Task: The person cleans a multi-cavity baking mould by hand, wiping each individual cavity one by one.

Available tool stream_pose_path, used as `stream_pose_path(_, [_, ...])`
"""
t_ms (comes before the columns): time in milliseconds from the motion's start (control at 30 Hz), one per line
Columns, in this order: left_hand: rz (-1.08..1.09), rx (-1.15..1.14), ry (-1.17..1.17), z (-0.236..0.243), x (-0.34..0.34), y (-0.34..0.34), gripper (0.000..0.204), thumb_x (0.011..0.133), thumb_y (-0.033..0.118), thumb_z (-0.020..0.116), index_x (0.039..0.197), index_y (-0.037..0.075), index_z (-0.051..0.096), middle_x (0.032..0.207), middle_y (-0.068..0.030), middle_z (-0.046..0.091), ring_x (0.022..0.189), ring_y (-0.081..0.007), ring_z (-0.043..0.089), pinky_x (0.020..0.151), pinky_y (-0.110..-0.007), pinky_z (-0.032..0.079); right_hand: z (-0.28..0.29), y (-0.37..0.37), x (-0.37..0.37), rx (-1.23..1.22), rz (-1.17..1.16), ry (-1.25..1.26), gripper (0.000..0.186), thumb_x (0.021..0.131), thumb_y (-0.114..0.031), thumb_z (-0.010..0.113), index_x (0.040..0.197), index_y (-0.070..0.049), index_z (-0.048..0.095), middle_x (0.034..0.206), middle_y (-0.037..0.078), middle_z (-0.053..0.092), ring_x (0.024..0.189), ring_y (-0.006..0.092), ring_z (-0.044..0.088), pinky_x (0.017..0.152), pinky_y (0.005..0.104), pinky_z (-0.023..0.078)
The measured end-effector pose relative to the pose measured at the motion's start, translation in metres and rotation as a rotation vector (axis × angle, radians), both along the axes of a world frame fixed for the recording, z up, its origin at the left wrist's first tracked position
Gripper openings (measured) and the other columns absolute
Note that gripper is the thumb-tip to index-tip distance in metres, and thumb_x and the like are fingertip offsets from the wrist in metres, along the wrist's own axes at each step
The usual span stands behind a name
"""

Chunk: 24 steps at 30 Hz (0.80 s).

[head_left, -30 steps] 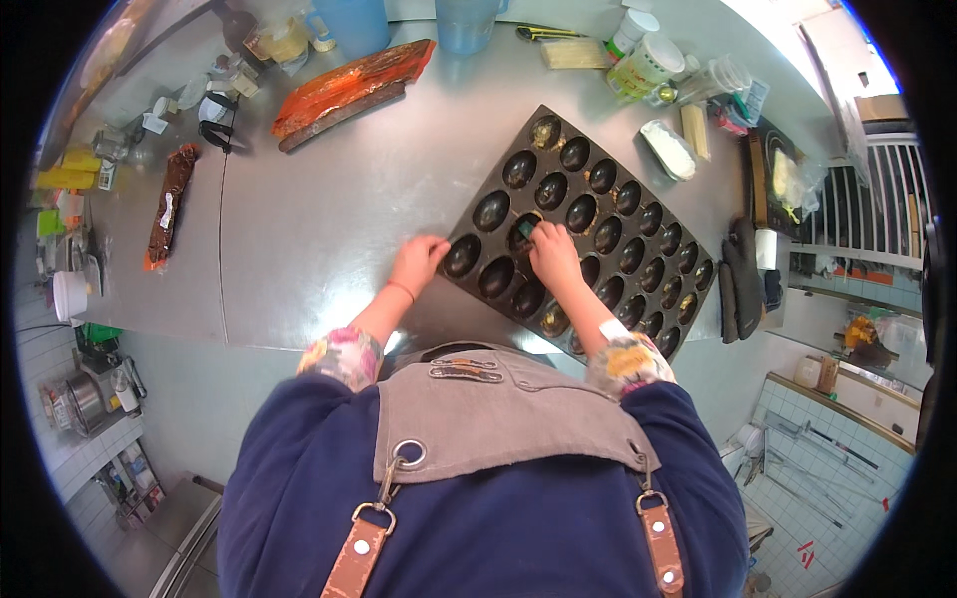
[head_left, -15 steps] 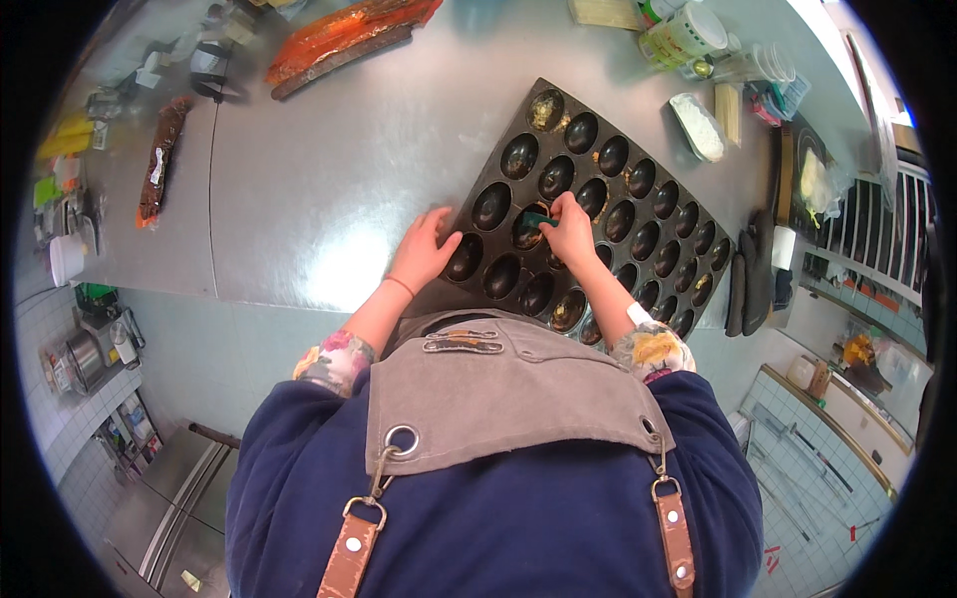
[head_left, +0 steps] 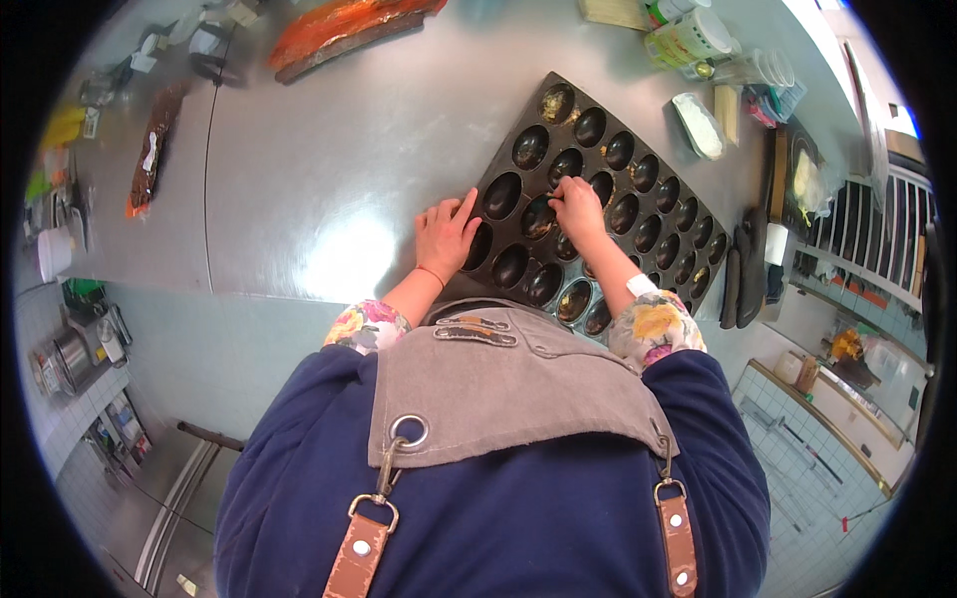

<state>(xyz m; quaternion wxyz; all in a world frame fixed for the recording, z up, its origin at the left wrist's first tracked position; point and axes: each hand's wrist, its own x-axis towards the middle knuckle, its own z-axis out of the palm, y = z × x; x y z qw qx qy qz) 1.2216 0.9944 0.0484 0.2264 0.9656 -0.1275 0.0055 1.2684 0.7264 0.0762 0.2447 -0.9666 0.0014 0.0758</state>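
Note:
A dark baking mould tray (head_left: 515, 221) with rows of oval wells lies slantwise on the steel table in front of me. Pale yellowish crumbs cling in and around several wells. My right hand (head_left: 580, 213) is closed in a pinch over a well in the tray's left half. The small green scraper it grips is almost wholly covered by the fingers now; the earlier frame shows it better. Against the tray's left edge rests my left hand (head_left: 446, 235), fingers stretched out and apart, holding nothing.
A white dish of pale powder (head_left: 698, 126) stands beyond the tray's right side, near a tub (head_left: 690, 38) and clear cups (head_left: 755, 68). Dark mitts (head_left: 743, 274) lie at the right table edge. An orange wrapped package (head_left: 349, 35) and a brown packet (head_left: 155, 149) lie farther left.
The view has shifted slightly. My left hand has turned, its fingers pointing more along the tray's edge. My right hand has moved slightly up the tray, and the green scraper has become mostly hidden.

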Motion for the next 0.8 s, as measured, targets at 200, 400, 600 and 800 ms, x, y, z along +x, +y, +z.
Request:
stream_pose_path(200, [0.004, -0.021, 0.007, -0.002, -0.003, -0.001, 0.051, 0.095, 0.034, 0.062, 0.144, 0.025, 0.052, 0.112, 0.0007, 0.058, 0.099, -0.0218, 0.055, 0.088, -0.040, 0.040, 0.015, 0.003, 0.030, -0.260, 0.750, -0.166, 0.014, 0.077, -0.006, 0.064, 0.087, -0.007, 0.055, 0.089, 0.008, 0.056, 0.093, 0.0281, 0.059, 0.078, 0.0378, 0.053])
stream_pose_path(400, [0.017, -0.048, 0.019, -0.008, -0.005, -0.004, 0.050, 0.097, 0.034, 0.059, 0.145, 0.025, 0.051, 0.113, -0.0020, 0.058, 0.101, -0.0242, 0.054, 0.089, -0.041, 0.038, 0.014, 0.002, 0.053, -0.184, 1.141, -0.244, 0.010, 0.077, -0.011, 0.061, 0.086, -0.010, 0.057, 0.088, 0.005, 0.055, 0.090, 0.0242, 0.058, 0.075, 0.0344, 0.054])
stream_pose_path(600, [0.039, -0.038, 0.011, -0.009, -0.006, -0.005, 0.050, 0.095, 0.036, 0.061, 0.144, 0.027, 0.053, 0.112, -0.0030, 0.057, 0.101, -0.0244, 0.054, 0.091, -0.041, 0.039, -0.001, -0.005, -0.015, -0.041, 0.325, -0.097, 0.015, 0.078, -0.007, 0.070, 0.092, -0.006, 0.065, 0.091, 0.012, 0.062, 0.090, 0.0306, 0.063, 0.075, 0.0410, 0.054])
stream_pose_path(800, [0.047, -0.046, 0.020, -0.017, -0.007, -0.008, 0.050, 0.096, 0.039, 0.059, 0.145, 0.027, 0.052, 0.113, -0.0040, 0.057, 0.103, -0.0247, 0.054, 0.094, -0.043, 0.037, -0.007, 0.013, -0.035, 0.181, -0.211, 0.068, 0.017, 0.077, -0.013, 0.078, 0.086, -0.005, 0.067, 0.094, 0.017, 0.067, 0.088, 0.0380, 0.066, 0.079, 0.0471, 0.052])
